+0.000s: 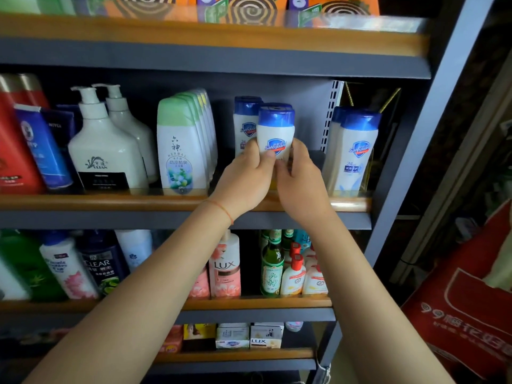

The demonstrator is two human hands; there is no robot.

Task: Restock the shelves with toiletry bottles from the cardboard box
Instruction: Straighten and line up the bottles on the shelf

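grey shelving unit [216, 66], wooden shelf edges [83, 202]

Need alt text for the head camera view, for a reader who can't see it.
Both hands, left hand and right hand, hold a white Safeguard bottle with a blue cap upright at the middle shelf, in a gap between matching bottles. Other toiletries fill the shelves around it.

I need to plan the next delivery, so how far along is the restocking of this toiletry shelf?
Done: Safeguard bottles already stand on the middle shelf, one behind the held bottle and a pair at the right. In hand: the left hand and right hand grip a Safeguard bottle over the gap between them. Left: setting it down; the cardboard box is out of view, so the remainder is unknown.
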